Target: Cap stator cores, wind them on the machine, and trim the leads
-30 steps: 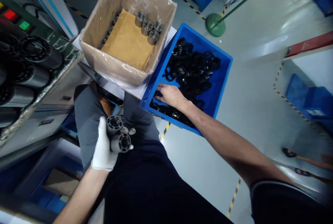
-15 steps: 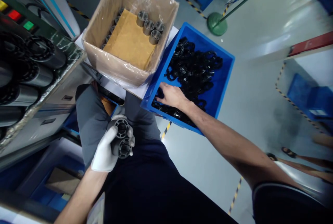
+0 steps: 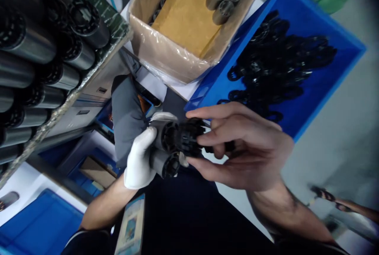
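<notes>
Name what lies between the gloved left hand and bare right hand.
The head view shows two grey cylinders, then a black part at the right hand.

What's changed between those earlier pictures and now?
The right hand has left the blue bin and come across to the left hand, now holding at least one black part at the end of one of the grey cylinders. The left hand still holds both; the cardboard box still sits beside the bin.
</notes>
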`<state>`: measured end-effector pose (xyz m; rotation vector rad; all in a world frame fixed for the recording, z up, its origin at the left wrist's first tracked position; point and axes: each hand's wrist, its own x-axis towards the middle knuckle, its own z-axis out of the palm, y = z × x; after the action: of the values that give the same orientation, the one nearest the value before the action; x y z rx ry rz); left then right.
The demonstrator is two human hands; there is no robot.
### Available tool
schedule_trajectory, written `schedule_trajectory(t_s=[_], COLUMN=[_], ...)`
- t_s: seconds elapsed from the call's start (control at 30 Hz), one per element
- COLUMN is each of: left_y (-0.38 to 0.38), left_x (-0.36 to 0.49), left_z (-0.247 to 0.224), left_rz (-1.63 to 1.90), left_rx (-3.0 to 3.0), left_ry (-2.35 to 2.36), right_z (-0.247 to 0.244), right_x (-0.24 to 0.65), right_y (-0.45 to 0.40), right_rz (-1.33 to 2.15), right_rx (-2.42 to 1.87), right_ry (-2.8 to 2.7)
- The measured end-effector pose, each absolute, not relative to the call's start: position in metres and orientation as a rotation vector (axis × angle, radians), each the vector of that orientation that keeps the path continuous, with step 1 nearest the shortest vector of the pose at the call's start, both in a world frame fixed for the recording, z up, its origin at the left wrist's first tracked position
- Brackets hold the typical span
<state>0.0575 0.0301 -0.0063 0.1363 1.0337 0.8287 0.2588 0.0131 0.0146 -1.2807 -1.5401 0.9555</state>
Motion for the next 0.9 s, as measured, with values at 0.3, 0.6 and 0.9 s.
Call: schedule_trajectory(t_s=[0.3, 0.6, 0.9], left_y=[0.012, 0.013, 0.017], left_x=[0.044, 0.035, 0.032], left_z=[-0.016, -0.032, -0.046], left_rz=[1.007, 1.016, 1.035], left_rx=[0.436, 0.629, 0.784], left_ry=[1.091, 0.939, 0.869], right_z=[0.008, 0.003, 0.001], right_x=[0.241, 0.233, 0.228], right_y=[0.014, 0.013, 0.015], right_rz=[0.989, 0.884, 0.895], right_rx=[-1.287, -1.257, -1.266], right_ry=[-1.672, -1.631, -1.624])
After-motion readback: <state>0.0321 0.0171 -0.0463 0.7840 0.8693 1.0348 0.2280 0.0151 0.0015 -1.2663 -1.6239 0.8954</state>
